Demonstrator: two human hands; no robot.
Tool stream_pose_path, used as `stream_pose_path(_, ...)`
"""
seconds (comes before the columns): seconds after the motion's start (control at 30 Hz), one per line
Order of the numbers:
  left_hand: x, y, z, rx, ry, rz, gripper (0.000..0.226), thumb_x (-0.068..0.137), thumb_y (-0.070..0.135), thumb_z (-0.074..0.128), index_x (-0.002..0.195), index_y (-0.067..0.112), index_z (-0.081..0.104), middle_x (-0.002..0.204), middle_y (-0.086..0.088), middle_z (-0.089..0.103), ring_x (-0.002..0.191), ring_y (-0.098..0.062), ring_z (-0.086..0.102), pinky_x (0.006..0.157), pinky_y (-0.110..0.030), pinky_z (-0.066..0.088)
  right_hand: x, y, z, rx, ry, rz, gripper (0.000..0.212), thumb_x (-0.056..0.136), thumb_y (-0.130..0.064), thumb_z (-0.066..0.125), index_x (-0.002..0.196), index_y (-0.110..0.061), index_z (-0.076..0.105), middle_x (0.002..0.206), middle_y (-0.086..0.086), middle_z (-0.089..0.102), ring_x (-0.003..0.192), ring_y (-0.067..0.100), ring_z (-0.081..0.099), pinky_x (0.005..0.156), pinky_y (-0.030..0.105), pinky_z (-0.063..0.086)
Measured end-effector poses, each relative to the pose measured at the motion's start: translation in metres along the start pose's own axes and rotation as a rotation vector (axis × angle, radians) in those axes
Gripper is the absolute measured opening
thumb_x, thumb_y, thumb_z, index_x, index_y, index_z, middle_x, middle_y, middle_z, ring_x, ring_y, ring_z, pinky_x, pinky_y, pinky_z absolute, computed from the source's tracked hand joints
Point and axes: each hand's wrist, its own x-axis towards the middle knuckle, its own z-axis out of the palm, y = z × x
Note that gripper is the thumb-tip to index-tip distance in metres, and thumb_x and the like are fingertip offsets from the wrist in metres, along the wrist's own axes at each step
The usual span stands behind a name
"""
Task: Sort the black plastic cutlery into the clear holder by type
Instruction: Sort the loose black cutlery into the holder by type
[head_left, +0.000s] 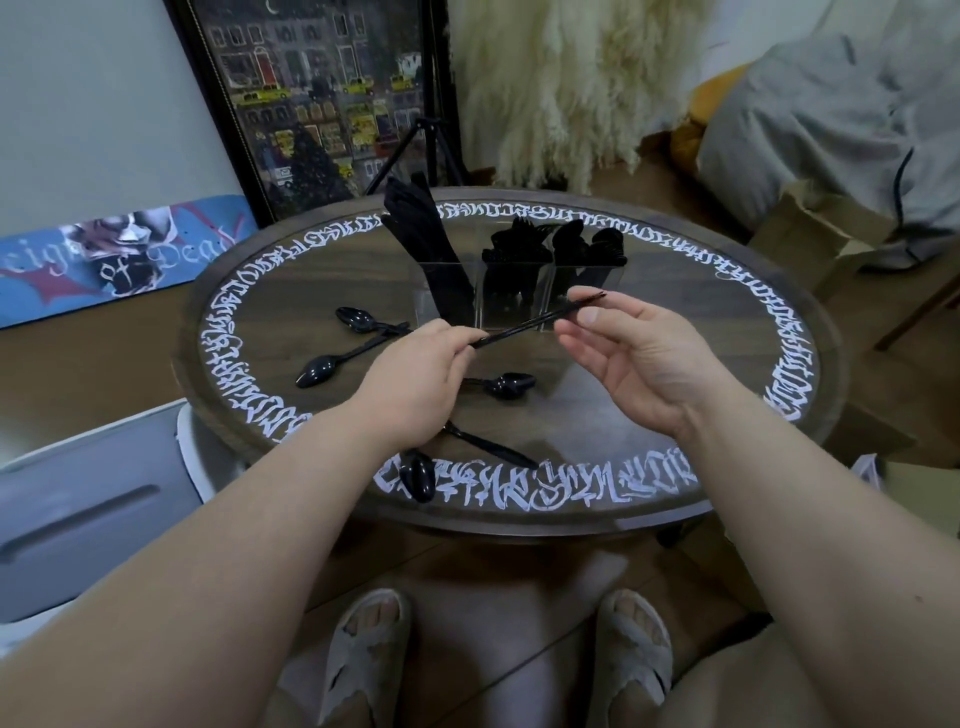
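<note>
A thin black cutlery piece (524, 325) spans between my hands above the table; its head is hidden in my left hand (415, 379), which grips one end. My right hand (639, 358) pinches the other end between thumb and forefinger. Just behind stands the clear holder (449, 306) with three compartments: knives (415, 223) on the left, forks (517, 244) in the middle, spoons (589, 244) on the right. Loose black spoons lie on the table: two at the left (358, 319) (317, 371), one under my hands (506, 385), one at the near rim (420, 480).
The round wooden table (727, 322) has white lettering around its rim. Another black handle (488, 447) lies near the front edge. A framed picture (322, 93) and a tripod (426, 150) stand behind the table, and a white bin (93, 509) sits at the left.
</note>
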Motion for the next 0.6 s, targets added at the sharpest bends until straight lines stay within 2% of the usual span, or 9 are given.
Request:
stream_pose_path(0.07,0.003,-0.005,-0.006,-0.056,-0.012,-0.036,0.035,0.103,0.023,0.034,0.133,0.021,0.052,0.103,0.004,0.054,0.1,-0.017,0.053,0.081,-0.026,0.037,0.003,0.001,0.011,0.02,0.0,-0.051,0.018,0.086,0.01,0.054,0.095,-0.002,0.064,0.084,0.01,0.069,0.076,0.017,0.068,0.076,0.025,0.058)
stream_pose_path(0.17,0.008,-0.014,-0.017,-0.146,0.023,-0.05,0.032,0.103,0.022,0.033,0.125,0.021,0.056,0.092,0.008,0.057,0.095,-0.017,0.056,0.075,-0.025,0.035,0.01,0.001,0.03,-0.037,0.039,-0.147,0.015,0.087,0.009,0.057,0.083,-0.005,0.06,0.076,0.008,0.064,0.07,0.017,0.067,0.068,0.024,0.058)
stream_pose_path(0.23,0.013,-0.017,-0.022,-0.147,0.078,-0.038,0.034,0.102,0.021,0.035,0.13,0.022,0.054,0.103,0.006,0.061,0.106,-0.017,0.054,0.084,-0.025,0.037,0.014,-0.002,0.043,-0.139,0.07,-0.223,0.016,0.088,0.007,0.058,0.082,-0.008,0.056,0.074,0.006,0.061,0.067,0.016,0.066,0.066,0.024,0.057)
stream_pose_path(0.3,0.021,-0.025,-0.028,-0.083,0.177,-0.044,0.038,0.101,0.02,0.038,0.138,0.021,0.048,0.129,-0.002,0.055,0.123,-0.022,0.045,0.1,-0.029,0.033,0.023,-0.013,0.057,-0.304,0.116,-0.357,0.018,0.089,0.004,0.059,0.081,-0.012,0.057,0.071,0.003,0.061,0.064,0.011,0.065,0.064,0.022,0.055)
stream_pose_path(0.37,0.031,-0.037,-0.03,-0.013,0.248,-0.08,0.044,0.1,0.016,0.039,0.143,0.019,0.041,0.143,-0.003,0.045,0.133,-0.025,0.034,0.109,-0.032,0.024,0.035,-0.031,0.07,-0.536,0.14,-0.549,0.021,0.088,0.0,0.062,0.078,-0.018,0.06,0.067,-0.004,0.062,0.062,0.006,0.062,0.063,0.021,0.053)
stream_pose_path(0.47,0.041,-0.051,-0.029,0.033,0.229,-0.1,0.05,0.098,0.012,0.039,0.147,0.018,0.034,0.151,-0.002,0.036,0.139,-0.026,0.027,0.114,-0.032,0.017,0.059,-0.052,0.089,-0.836,0.122,-0.77,0.018,0.085,-0.006,0.065,0.077,-0.023,0.066,0.068,-0.013,0.064,0.064,0.001,0.058,0.067,0.019,0.049)
stream_pose_path(0.6,0.047,-0.054,-0.02,-0.009,0.161,-0.156,0.056,0.097,0.01,0.039,0.15,0.023,0.027,0.156,0.004,0.025,0.142,-0.026,0.018,0.115,-0.032,0.014,0.09,-0.054,0.107,-1.139,0.011,-0.796,0.009,0.086,-0.01,0.065,0.09,-0.015,0.071,0.081,-0.006,0.067,0.077,0.008,0.061,0.078,0.025,0.053)
